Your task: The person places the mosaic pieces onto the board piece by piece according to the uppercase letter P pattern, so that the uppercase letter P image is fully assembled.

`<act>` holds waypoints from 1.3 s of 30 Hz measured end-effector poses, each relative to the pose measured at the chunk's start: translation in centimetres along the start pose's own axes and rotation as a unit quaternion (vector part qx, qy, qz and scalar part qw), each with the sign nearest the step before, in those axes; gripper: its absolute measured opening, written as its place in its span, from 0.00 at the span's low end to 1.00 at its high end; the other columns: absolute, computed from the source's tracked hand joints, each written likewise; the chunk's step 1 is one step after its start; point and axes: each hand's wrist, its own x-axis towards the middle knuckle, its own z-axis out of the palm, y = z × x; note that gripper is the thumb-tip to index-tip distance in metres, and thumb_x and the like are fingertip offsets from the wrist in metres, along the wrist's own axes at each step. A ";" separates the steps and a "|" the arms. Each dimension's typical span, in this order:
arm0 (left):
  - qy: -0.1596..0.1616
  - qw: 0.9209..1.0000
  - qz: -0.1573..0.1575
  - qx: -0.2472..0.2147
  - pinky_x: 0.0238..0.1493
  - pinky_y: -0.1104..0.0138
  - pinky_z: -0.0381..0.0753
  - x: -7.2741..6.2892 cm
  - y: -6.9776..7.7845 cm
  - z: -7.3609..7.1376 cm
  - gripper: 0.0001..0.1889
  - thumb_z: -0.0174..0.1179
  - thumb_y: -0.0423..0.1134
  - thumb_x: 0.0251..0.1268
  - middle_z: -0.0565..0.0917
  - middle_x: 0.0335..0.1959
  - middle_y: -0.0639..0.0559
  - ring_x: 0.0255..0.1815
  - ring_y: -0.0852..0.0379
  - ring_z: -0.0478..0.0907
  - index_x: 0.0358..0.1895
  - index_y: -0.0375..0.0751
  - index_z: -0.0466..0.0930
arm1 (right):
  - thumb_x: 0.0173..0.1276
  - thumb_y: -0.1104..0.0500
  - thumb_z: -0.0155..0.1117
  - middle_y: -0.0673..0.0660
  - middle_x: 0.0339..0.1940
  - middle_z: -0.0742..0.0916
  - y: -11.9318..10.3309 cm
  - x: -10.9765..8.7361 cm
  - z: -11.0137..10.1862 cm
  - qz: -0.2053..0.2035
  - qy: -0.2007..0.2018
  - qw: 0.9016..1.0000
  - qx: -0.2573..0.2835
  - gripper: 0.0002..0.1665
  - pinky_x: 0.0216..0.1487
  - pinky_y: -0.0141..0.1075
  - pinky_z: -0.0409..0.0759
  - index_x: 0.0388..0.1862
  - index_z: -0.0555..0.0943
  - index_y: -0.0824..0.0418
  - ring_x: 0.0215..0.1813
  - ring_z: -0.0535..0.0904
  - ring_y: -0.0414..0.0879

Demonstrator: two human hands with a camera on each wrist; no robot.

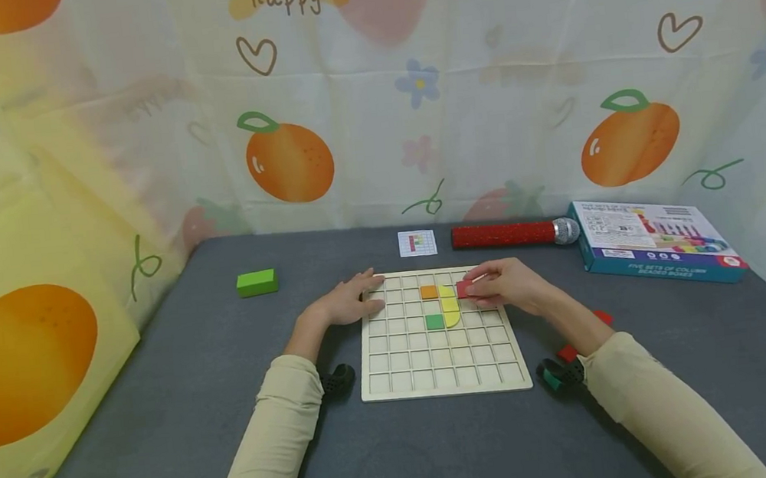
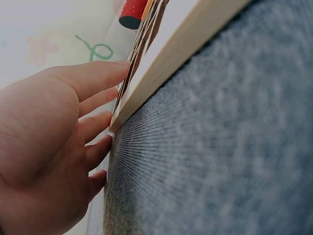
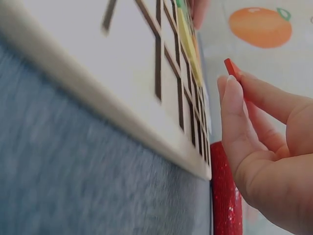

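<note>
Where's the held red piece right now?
In the head view, the red piece is pinched in the right hand over the board, just right of the yellow piece.

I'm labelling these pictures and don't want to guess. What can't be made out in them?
Flat red piece: full outline hidden in the head view by the fingers of the right hand.
Loose red pieces: head view, partly covered by the right forearm.
Small white printed card: head view, details too small.
Pale wooden grid board: left wrist view, cut off by the top edge.
</note>
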 end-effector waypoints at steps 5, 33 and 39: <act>-0.001 1.000 -0.001 -0.004 0.70 0.45 0.35 -0.1 0.1 -0.1 0.31 0.49 0.44 0.75 0.45 0.76 0.37 0.75 0.42 0.39 0.74 0.36 0.53 | 0.67 0.62 0.64 0.64 0.52 0.80 -0.4 0.6 0.7 -0.002 0.002 0.999 -0.040 0.24 0.39 0.32 0.81 0.60 0.75 0.69 0.46 0.77 0.48; 0.001 1.000 0.008 -0.007 0.70 0.44 0.35 0.0 -0.1 -0.1 0.31 0.49 0.44 0.75 0.46 0.75 0.36 0.75 0.41 0.39 0.74 0.34 0.54 | 0.62 0.68 0.67 0.63 0.39 0.83 -2.5 3.0 4.5 0.032 0.004 0.999 0.009 0.17 0.34 0.31 0.82 0.50 0.78 0.71 0.28 0.81 0.43; -0.003 1.000 0.010 -0.005 0.70 0.44 0.34 -0.1 -0.2 -0.1 0.31 0.49 0.44 0.75 0.45 0.76 0.37 0.75 0.41 0.38 0.74 0.35 0.53 | 0.62 0.69 0.67 0.65 0.42 0.82 -2.9 3.4 5.0 0.056 0.023 0.998 0.014 0.18 0.33 0.30 0.82 0.50 0.78 0.71 0.27 0.82 0.42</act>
